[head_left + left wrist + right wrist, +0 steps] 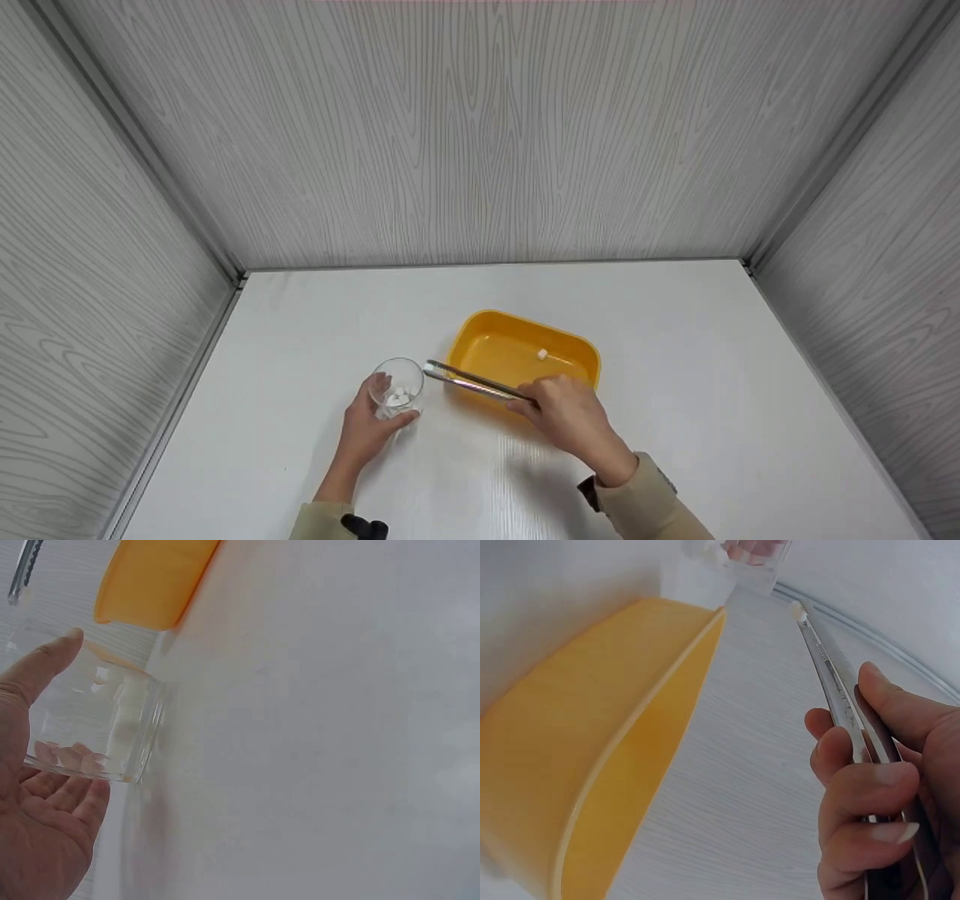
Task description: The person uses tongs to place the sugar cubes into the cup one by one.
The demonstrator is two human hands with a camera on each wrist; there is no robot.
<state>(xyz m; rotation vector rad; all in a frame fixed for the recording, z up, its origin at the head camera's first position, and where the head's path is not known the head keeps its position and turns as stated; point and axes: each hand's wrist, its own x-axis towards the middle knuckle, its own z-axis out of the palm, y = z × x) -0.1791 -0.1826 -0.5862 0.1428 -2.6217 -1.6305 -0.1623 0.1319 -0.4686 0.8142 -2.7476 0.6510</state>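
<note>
My left hand (364, 429) grips a clear glass (397, 382) around its side, thumb on one side and fingers on the other. Several small white cubes (400, 396) lie at the bottom of the glass. Metal tongs (840, 690) are held in my right hand (568, 414), with the fingers wrapped round their arms. A small white cube (799, 611) is pinched at the tips of the tongs, which in the head view reach close beside the glass rim. Under the tongs stands a yellow tray (487, 356), and a single white cube (542, 354) lies inside it.
The white table (712, 375) is bounded by a pale wood-grain panel (480, 135) at the back. Similar panels stand at the left (97, 247) and right (877, 262). The yellow tray's raised wall (154, 585) is to the right of the glass.
</note>
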